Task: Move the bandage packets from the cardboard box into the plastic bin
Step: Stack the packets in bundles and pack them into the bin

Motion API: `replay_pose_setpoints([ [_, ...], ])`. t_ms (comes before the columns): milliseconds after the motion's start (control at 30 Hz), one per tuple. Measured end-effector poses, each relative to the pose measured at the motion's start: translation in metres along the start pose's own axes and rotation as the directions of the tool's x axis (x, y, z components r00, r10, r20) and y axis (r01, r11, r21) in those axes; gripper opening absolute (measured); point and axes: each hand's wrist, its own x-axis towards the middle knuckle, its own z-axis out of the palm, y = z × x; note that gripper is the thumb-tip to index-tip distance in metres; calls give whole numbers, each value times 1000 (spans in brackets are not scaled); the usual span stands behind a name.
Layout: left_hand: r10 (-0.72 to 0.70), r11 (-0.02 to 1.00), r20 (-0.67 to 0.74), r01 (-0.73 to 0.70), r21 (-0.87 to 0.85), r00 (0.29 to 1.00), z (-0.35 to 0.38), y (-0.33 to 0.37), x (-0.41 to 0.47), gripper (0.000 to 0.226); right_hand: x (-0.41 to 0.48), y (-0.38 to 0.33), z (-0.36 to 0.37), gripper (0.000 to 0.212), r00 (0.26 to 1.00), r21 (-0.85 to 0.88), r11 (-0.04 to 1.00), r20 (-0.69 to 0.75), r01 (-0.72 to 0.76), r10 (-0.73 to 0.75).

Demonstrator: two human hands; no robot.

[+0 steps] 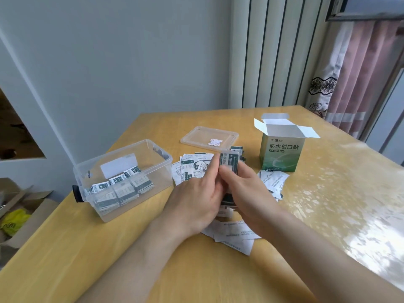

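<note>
A green cardboard box (282, 153) stands open at the back right of the table. The clear plastic bin (150, 171) sits on the left, with several white-and-green bandage packets (122, 189) stacked inside. More loose packets (192, 167) lie scattered on the table between bin and box. My left hand (196, 197) and my right hand (242, 189) meet over this pile and together grip a small stack of packets (229, 162) held upright between the fingers.
The bin's clear lid (209, 136) lies flat behind the pile. White paper leaflets (234, 235) rest under my wrists. An open carton (19, 215) with a yellow bag stands on the floor to the left. Curtains hang at the right.
</note>
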Motion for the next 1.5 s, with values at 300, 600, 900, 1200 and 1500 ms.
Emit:
replay_pose_setpoints([
  [300, -243, 909, 139, 176, 377, 960, 0, -16, 0, 65, 6, -25, -30, 15, 997, 126, 992, -78, 0, 10],
  [600, -55, 936, 53, 33, 349, 997, -6, -20, 1, 32, 11, -17, -30, 21, 960, 177, 946, -28, -271, 280],
  [900, -221, 975, -166, 220, -28, 961, -24, -23, 5, 17, 14, -14, -32, 20, 935, 229, 918, -75, -323, 347],
  [1200, -18, 996, -331, -12, -90, 943, -7, 1, -1, 10, 7, -3, -10, 47, 972, 180, 956, 9, -233, 235],
  [1500, 142, 990, -275, -134, 50, 951, 1, 10, -4, 19, 1, -11, -5, 37, 964, 152, 953, 96, -262, 249],
])
